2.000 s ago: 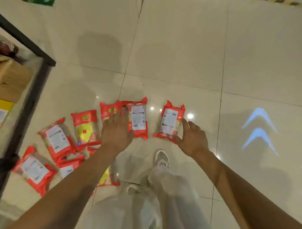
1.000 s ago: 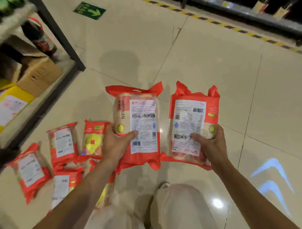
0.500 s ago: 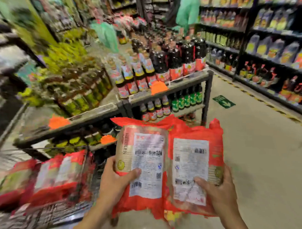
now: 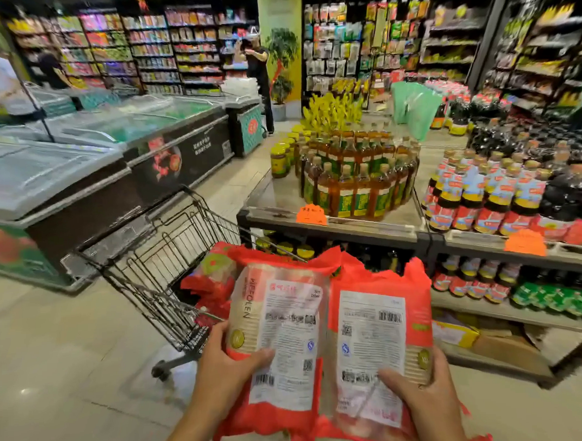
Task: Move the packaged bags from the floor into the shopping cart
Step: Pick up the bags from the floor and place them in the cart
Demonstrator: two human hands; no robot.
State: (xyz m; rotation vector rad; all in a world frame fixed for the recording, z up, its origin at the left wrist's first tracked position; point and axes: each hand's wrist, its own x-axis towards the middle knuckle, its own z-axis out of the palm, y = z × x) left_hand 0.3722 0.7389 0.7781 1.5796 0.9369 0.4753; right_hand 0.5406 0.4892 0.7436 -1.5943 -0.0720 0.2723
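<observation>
You've got one package in each hand, low in the centre of the frame. Your left hand (image 4: 227, 364) is closed around the lower left edge of a red plastic bag with a white printed label (image 4: 280, 323), thumb pressed across the front. Your right hand (image 4: 424, 393) grips the second red labelled bag (image 4: 375, 323) at its lower right corner, thumb over the label. The two bags sit side by side, edges touching, labels facing you. Just behind them, left of centre, the black wire shopping cart (image 4: 152, 255) stands on the pale tiled floor (image 4: 57, 360), with more red packages (image 4: 212, 276) already inside. Amber bottles with green labels (image 4: 354, 181) fill the shelf at upper right.
</observation>
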